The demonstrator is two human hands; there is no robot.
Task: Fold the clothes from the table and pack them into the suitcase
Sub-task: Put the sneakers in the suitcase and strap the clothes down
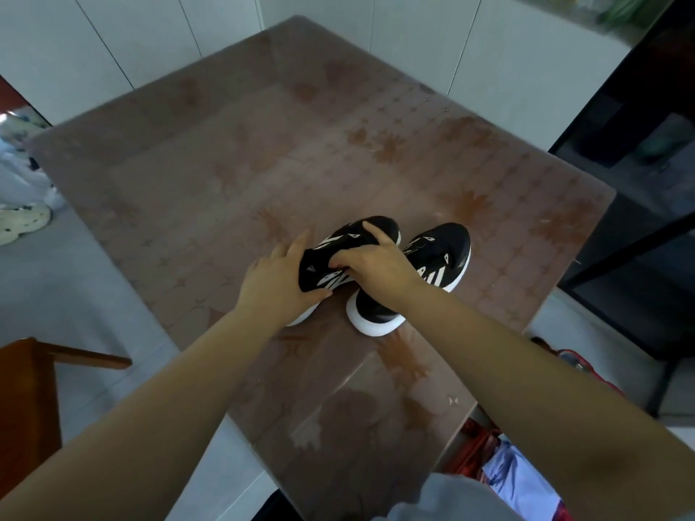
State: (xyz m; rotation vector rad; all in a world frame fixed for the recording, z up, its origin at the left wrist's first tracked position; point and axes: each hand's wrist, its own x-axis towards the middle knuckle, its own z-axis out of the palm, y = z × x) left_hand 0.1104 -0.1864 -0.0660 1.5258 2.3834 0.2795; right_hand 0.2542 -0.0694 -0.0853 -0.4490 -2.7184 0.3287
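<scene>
Hiding most of left shoe (381, 225), left hand (278, 280) and right hand (376, 265) gripped it; toe pointed away, long axis tilted rightward.

A wooden chair (26, 400) stands lower left, a pale spotted slipper (18, 223) lies on the grey floor (75, 280) beyond it.

Black-and-white mesh L sneaker (378, 226) and its twin R sneaker (445, 250) sit side by side on the brown patterned glass-topped counter (263, 144), nr its R edge, toes pointing away. L hand (276, 278) grips the L sneaker's heel end; R hand (376, 267) clasps its top, btwn the pair. Brown wooden chair (26, 400) stands L of the counter's near corner. Red fabric suitcase (483, 443) lies on the floor below the R edge, w/ pale blue cloth (515, 479) in it.
</scene>
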